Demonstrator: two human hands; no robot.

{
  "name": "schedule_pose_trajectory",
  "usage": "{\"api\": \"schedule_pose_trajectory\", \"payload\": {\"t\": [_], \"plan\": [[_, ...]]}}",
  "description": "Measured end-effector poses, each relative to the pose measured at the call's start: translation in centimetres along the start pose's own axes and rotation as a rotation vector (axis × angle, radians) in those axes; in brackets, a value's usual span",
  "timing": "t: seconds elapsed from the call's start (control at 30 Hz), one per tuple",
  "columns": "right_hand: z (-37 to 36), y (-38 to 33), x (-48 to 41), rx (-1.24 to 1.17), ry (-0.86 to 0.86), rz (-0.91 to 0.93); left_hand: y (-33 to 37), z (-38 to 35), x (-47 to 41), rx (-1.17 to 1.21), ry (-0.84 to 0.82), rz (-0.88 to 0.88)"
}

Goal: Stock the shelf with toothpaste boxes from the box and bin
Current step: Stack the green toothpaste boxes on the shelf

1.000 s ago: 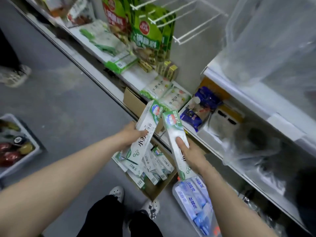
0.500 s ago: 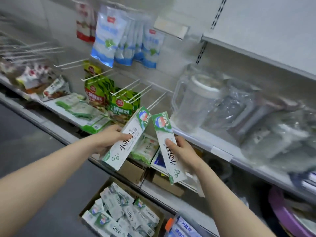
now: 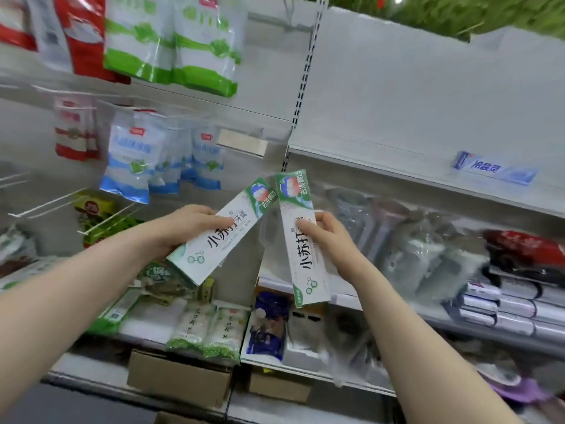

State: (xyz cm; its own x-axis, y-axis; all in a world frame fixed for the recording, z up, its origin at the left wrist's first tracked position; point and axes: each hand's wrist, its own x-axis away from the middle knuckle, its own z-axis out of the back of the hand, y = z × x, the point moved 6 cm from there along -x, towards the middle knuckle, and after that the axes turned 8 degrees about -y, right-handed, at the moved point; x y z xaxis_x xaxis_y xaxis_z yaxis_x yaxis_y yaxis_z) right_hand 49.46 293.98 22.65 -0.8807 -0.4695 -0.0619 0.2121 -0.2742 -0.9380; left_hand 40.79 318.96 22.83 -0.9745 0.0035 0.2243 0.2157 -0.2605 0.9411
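Carrying step: my left hand (image 3: 189, 223) grips the tilted toothpaste box (image 3: 223, 231) and my right hand (image 3: 327, 237) pinches the near-upright toothpaste box (image 3: 301, 240), both held up in front of the shelving. Next, I judge, comes laying them flat on the white shelf (image 3: 397, 160) beside the blue toothpaste box (image 3: 495, 171).

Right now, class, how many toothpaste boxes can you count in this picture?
3. One green-and-white box in the left hand, its twin in the right hand, and a blue-and-white box lying on the upper shelf at right. The blurred stack lower right may hold more.
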Motion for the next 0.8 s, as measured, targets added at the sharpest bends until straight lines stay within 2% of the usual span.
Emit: {"api": "schedule_pose_trajectory", "payload": {"t": [0.17, 0.4, 0.63, 0.8], "plan": [[3.8, -4.4, 0.2, 0.009, 0.303, 0.059, 4.8, 0.3, 0.3, -0.078, -0.039, -0.088], [10.9, -8.9, 0.4, -0.344, 0.556, 0.178, 10.8, -0.4, -1.0, 0.004, -0.070, -0.215], [16.3, -11.5, -0.6, -0.618, 0.634, 0.306, 14.8, -1.2, -2.5, 0.120, -0.008, -0.296], [17.7, -11.7, -3.4, -0.612, 0.629, 0.349, 16.8, -2.1, -4.2, 0.115, 0.045, -0.328]]}}
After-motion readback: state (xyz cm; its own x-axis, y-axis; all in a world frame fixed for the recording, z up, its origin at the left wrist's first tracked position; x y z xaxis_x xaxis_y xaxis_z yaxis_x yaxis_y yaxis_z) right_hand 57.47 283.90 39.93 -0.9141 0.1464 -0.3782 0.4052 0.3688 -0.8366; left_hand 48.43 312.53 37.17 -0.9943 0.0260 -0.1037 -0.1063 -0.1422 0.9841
